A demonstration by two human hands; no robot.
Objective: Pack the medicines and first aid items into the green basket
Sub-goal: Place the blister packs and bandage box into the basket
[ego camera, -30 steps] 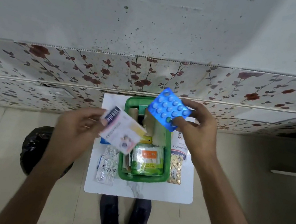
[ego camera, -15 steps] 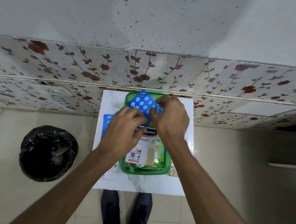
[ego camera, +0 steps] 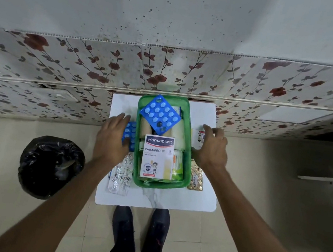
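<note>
Basket [ego camera: 187, 151] holds one blue blister [ego camera: 159, 115], one Hansaplast box [ego camera: 157, 157].

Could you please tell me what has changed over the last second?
Both hands let go: the blue blister pack and Hansaplast box now lie in the green basket. The left hand and right hand moved outward. The gold strip stayed put.

- The blue blister pack [ego camera: 160, 115] and the Hansaplast box [ego camera: 157, 157] (both held a second ago) now lie in the green basket [ego camera: 189, 134].
- The left hand [ego camera: 113, 139] moved to the table's left edge, the right hand [ego camera: 211, 150] to the right edge.
</note>
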